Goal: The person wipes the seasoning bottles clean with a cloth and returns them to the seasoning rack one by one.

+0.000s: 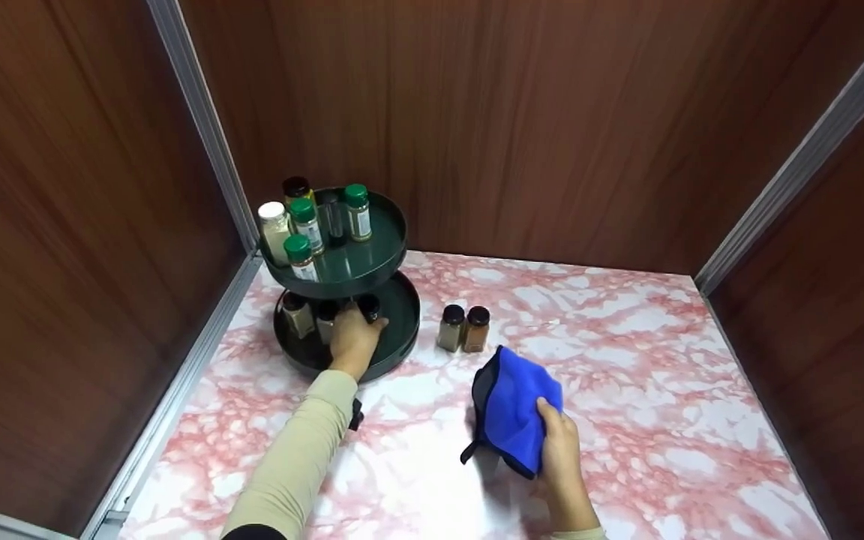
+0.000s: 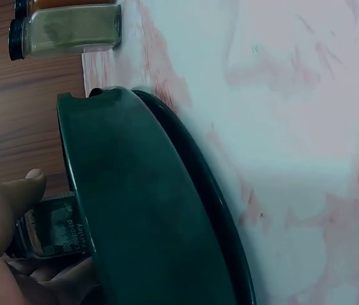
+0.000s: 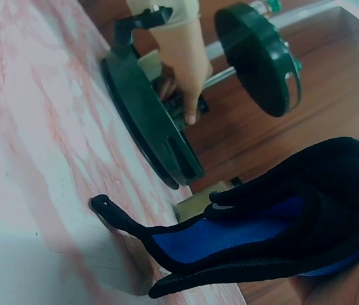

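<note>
My left hand (image 1: 355,341) reaches into the lower tier (image 1: 404,319) of a dark green two-tier turntable rack. Its thumb and fingers hold a glass spice jar (image 2: 55,223) with "Chopped Parsley" on the label; the jar's base is hidden behind the tier's rim. Other black-capped jars (image 1: 298,315) stand in that tier, left of the hand. In my right hand (image 1: 563,454), over the front part of the table, is a blue cloth (image 1: 518,409) with black edging and a small black loop. The cloth is folded over, showing a dark inside in the right wrist view.
On the upper tier (image 1: 372,259) several jars stand, including green-capped ones (image 1: 358,214) and a white-capped one (image 1: 274,229). Two black-capped jars (image 1: 476,330) stand side by side on the marbled table (image 1: 627,360), right of the rack. Wood-patterned panels (image 1: 477,135) enclose the back and sides.
</note>
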`<state>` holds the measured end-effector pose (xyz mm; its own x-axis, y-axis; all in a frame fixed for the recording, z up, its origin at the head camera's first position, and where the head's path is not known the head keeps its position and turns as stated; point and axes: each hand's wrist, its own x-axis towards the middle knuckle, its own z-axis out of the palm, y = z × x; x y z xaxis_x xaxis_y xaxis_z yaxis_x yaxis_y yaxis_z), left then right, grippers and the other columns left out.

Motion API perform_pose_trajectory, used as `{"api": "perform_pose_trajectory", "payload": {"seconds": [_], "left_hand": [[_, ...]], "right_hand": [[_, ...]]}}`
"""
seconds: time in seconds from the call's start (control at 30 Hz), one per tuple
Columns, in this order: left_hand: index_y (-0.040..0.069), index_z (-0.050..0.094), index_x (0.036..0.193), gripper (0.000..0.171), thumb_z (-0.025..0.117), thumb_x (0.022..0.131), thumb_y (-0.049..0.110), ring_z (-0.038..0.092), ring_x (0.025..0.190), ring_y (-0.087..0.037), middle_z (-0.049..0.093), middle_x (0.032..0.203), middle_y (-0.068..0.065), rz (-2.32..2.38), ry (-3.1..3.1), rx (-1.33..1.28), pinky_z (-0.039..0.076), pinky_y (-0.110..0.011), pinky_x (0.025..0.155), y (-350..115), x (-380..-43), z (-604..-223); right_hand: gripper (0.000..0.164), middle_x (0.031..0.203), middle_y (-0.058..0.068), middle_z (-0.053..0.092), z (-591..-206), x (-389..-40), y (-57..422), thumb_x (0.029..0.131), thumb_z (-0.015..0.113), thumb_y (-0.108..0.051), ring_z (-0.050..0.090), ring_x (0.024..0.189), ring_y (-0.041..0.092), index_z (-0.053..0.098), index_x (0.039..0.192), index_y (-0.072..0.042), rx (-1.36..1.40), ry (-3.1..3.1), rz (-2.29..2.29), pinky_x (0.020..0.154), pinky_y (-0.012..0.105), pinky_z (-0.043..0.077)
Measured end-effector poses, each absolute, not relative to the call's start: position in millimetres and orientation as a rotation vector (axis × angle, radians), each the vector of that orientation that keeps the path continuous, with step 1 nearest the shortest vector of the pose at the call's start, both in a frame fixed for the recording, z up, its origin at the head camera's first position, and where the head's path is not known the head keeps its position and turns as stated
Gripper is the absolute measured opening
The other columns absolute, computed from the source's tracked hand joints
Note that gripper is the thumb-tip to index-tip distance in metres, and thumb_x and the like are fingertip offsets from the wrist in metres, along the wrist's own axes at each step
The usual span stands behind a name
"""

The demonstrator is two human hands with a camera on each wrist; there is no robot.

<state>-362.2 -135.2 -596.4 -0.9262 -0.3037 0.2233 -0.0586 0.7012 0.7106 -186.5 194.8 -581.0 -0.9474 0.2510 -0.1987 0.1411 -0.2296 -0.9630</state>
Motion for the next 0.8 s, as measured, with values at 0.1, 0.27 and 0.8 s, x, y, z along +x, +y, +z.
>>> {"api": "perform_pose_trajectory", "payload": {"seconds": [0.1,0.27,0.8], "left_hand": [[-0.005,0.067,0.119,0.057,0.082,0.085,0.038,0.066,0.112,-0.042,0.071,0.114,-0.026,-1.067,-2.611,0.303,0.053,-0.052,0.095,-135.5,-361.2,-596.4],[-0.005,0.065,0.122,0.060,0.082,0.086,0.040,0.066,0.112,-0.042,0.071,0.115,-0.025,-1.074,-2.634,0.331,0.053,-0.053,0.095,-138.9,-356.2,-600.5],[-0.002,0.061,0.125,0.061,0.085,0.084,0.036,0.065,0.109,-0.046,0.067,0.113,-0.029,-1.029,-2.521,0.286,0.053,-0.056,0.091,-138.9,-324.4,-589.7]], "right_hand": [[0.047,0.093,0.006,0.073,-581.2,-186.6,195.8,0.105,0.050,-0.032,0.071,0.085,0.017,0.056,0.125,0.010,-0.488,-1.896,2.361,0.079,0.031,0.058],[0.045,0.093,0.005,0.074,-581.9,-186.3,197.0,0.105,0.051,-0.030,0.071,0.084,0.015,0.058,0.124,0.010,-0.497,-1.897,2.348,0.078,0.030,0.058],[0.043,0.093,0.005,0.075,-581.0,-185.1,199.4,0.106,0.051,-0.031,0.072,0.085,0.019,0.056,0.123,0.008,-0.483,-1.842,2.424,0.078,0.034,0.060]]}}
